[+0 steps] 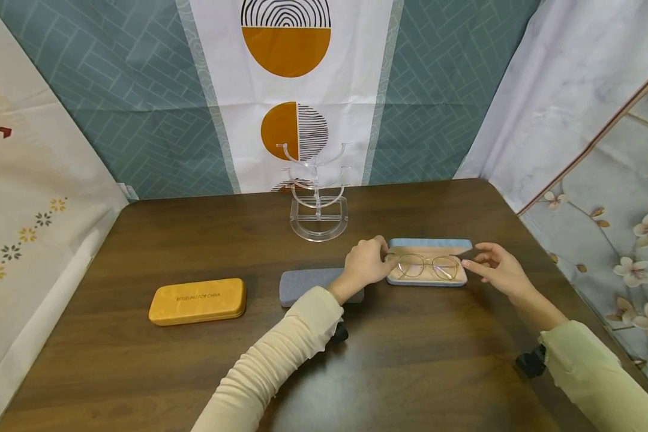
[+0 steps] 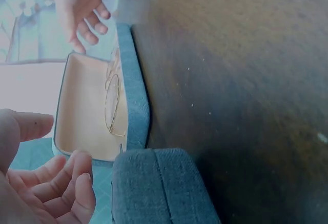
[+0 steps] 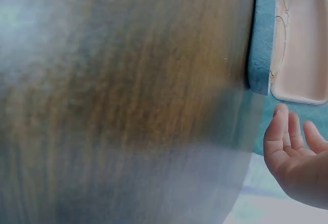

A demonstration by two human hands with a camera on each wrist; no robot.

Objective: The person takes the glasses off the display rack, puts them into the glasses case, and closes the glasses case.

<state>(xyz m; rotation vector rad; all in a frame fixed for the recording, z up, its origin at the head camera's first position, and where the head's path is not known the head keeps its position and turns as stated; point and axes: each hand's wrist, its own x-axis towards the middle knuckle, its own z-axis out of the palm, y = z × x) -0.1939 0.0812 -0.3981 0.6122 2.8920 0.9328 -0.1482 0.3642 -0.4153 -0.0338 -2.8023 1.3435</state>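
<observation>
An opened light-blue eyeglass case (image 1: 431, 282) with a beige lining lies on the right part of the table. Inside it rests a pair of thin gold-rimmed glasses (image 1: 425, 261). My left hand (image 1: 365, 264) is at the case's left end, thumb and fingers apart; in the left wrist view nothing sits between them. Beyond the case's right end, my right hand (image 1: 499, 269) has loosely bent fingers and holds nothing. A closed grey-blue eyeglass case (image 1: 308, 287) lies partly hidden beneath my left wrist.
A closed yellow eyeglass case (image 1: 197, 302) with lettering lies on the left of the wooden table (image 1: 140, 372). A clear tiered display stand (image 1: 318, 207) stands at the back middle. Patterned cloths hang behind and at both sides.
</observation>
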